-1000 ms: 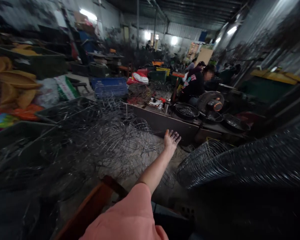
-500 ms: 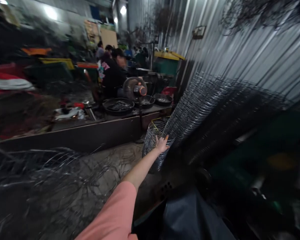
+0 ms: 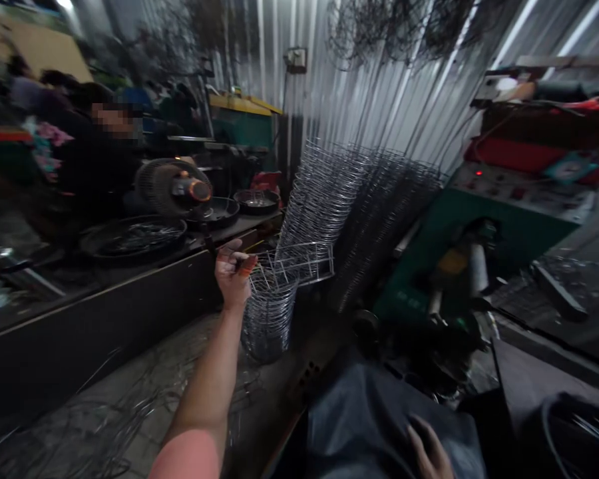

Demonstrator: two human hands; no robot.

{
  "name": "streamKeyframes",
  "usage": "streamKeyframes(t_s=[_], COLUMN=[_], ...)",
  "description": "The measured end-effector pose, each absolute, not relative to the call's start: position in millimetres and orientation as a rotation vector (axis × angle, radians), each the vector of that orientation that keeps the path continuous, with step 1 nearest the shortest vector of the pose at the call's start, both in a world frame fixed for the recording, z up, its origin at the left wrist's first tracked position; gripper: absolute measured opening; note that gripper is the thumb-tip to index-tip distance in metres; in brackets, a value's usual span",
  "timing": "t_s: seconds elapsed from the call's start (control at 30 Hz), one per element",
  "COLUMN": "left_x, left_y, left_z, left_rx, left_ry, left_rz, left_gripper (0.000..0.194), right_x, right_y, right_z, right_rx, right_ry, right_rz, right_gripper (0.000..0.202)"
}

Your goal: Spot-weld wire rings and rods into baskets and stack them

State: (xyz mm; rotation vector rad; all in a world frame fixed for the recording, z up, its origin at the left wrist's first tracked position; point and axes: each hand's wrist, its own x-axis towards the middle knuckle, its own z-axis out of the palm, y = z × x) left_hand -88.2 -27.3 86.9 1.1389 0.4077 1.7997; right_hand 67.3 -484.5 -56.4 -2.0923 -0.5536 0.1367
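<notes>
My left hand [image 3: 233, 276] is raised at centre left with its fingers curled, and orange shows on one finger. Against its thumb side is the near end of a tilted wire basket [image 3: 309, 261], whose squared far end points right; the exact grip is blurred. Just below stands a round stack of nested wire baskets [image 3: 268, 326] on the floor. At the bottom edge my right hand [image 3: 429, 449] is partly in view, fingers slightly apart and holding nothing I can see. It rests by the dark apron-like sheet [image 3: 359, 419] over my lap.
Tall leaning stacks of wire baskets [image 3: 322, 193] stand against the corrugated wall. A green machine [image 3: 409, 279] is on the right. A low bench edge [image 3: 104, 293] runs left, with a fan [image 3: 172, 189] and pans of metal pieces [image 3: 134, 239]. A co-worker [image 3: 90, 153] sits behind it.
My left hand has come up from the basket stack, its spread fingers now curled, and a tilted basket is beside it. The view has swung right. My right hand has come into view.
</notes>
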Motion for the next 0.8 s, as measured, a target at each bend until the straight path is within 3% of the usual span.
streamKeyframes(t_s=[0.17,0.3,0.43,0.53,0.7,0.8], left_x=[-42,3,37,50,46,40], left_y=[-113,-173,-204,-209,-237,-275], left_z=[78,47,30,31,48,58], left_rx=[0.869,0.778,0.832,0.981,1.188,1.243], left_ry=[0.205,0.226,0.298,0.424,0.488,0.394], left_rz=[1.144,0.611,0.366,0.312,0.596,0.442], left_gripper=[0.044,0.039,0.028,0.030,0.041,0.048], right_x=[102,99,70,64,75,79], right_y=[-474,-491,-504,-508,-505,-498], right_z=[37,79,71,59,53,44], right_rx=[-1.962,-1.707,-1.430,-1.375,-1.430,-1.438], right_ry=[-0.561,-0.820,-0.621,-0.400,-0.284,-0.327], right_rz=[-0.035,0.340,0.717,0.636,0.446,0.367], right_gripper=[0.050,0.052,0.041,0.035,0.040,0.043])
